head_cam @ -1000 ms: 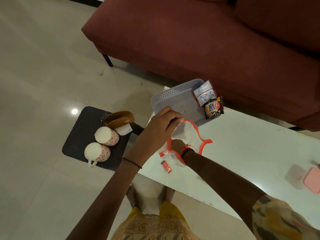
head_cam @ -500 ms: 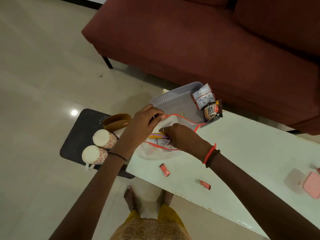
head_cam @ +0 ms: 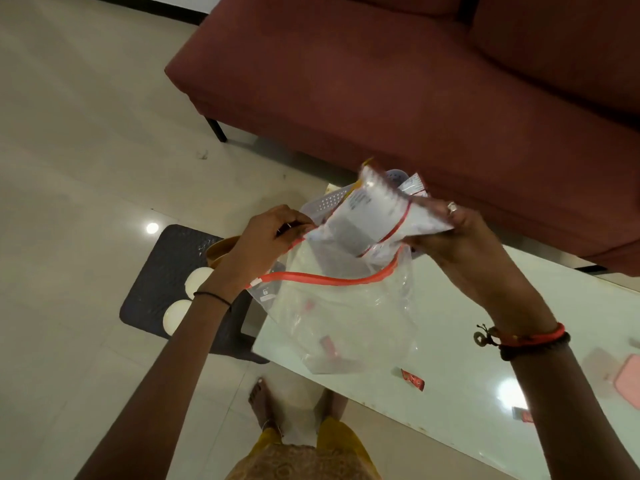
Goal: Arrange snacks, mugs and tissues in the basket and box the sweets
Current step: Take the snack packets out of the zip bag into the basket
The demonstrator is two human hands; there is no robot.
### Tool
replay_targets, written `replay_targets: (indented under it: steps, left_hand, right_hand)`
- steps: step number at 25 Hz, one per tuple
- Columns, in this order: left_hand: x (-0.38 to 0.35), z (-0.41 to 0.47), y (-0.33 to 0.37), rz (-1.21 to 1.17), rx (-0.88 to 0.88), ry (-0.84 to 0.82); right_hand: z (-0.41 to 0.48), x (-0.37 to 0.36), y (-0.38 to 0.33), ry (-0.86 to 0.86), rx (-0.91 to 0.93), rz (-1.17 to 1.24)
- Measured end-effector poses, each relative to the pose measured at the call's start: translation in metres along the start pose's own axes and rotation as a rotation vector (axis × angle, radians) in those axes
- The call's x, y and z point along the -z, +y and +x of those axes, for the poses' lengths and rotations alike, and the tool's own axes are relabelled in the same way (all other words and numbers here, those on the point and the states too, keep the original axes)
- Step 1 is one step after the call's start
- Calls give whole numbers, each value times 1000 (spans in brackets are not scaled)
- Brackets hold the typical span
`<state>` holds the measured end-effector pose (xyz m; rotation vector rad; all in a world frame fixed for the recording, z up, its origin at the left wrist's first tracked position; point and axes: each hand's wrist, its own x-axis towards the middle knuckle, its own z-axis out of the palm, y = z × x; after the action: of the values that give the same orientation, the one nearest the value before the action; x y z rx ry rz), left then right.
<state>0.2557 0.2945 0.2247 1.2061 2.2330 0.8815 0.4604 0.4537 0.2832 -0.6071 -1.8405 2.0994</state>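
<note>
Left hand: we find the left hand (head_cam: 272,233) pinching the rim of the clear bag (head_cam: 346,317) at its red zip strip (head_cam: 322,279), fingers curled tight on the plastic.
Right hand: the right hand (head_cam: 459,235) is clamped on the right end of a snack packet (head_cam: 367,216), with a ring showing on one finger.
Snack packet: white and grey with a red band, blurred and tilted. Its lower end sits in the bag's mouth and the rest stands clear above it, in front of the basket (head_cam: 329,202).
Clear bag: held up over the left end of the tabletop (head_cam: 467,341), mouth gaping. We see red shapes through the plastic low down but cannot tell whether they lie inside the bag or on the tabletop behind it.
Basket: grey and perforated, at the far left of the tabletop, mostly hidden behind the packet and bag.
Sweets: one wrapped sweet (head_cam: 412,379) lies on the tabletop near its front edge. A second sweet (head_cam: 523,415) lies further right.
Pink box: the pink box (head_cam: 628,381) lies on the tabletop at the right edge of view, cut off there.
Mugs: two mugs (head_cam: 199,282) stand on a dark stool (head_cam: 159,265) left of the tabletop, partly hidden by the left forearm.
Background: a maroon sofa (head_cam: 415,81) stands beyond the tabletop.
</note>
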Motion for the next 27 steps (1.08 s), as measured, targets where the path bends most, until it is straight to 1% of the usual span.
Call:
replay_targets:
  steps: [1, 3, 4, 6, 8, 12, 14, 18, 21, 23, 25, 27]
  left_hand:
    - [-2, 1, 0, -15, 3, -16]
    - [-5, 2, 0, -51, 2, -66]
    - [-6, 2, 1, -63, 1, -82]
    - [-7, 5, 3, -73, 2, -96]
    - [-9, 6, 7, -74, 0, -105]
    - [-18, 11, 9, -41, -21, -130]
    - [-21, 15, 7, -38, -17, -132]
    - [-25, 26, 3, -85, 32, -141]
    - [-27, 33, 0, -101, 54, -123]
    - [-29, 38, -2, -112, 59, -121]
    - [-32, 43, -1, -129, 65, -128]
    - [-34, 47, -2, -146, 65, -132]
  right_hand:
    - [3, 8, 2, 78, 18, 154]
    - [12, 31, 10, 247, 38, 353]
    - [18, 44, 16, 310, 44, 406]
    - [31, 72, 39, 423, 21, 435]
    - [45, 92, 75, 541, -72, 377]
    - [63, 115, 162, 765, -383, 70]
    - [71, 121, 197, 854, -525, -23]
    - [89, 128, 240, 919, -619, 28]
    - [102, 128, 258, 954, -641, 166]
    - [110, 127, 267, 964, -643, 206]
    - [115, 128, 273, 950, -669, 205]
    - [118, 131, 279, 862, -723, 158]
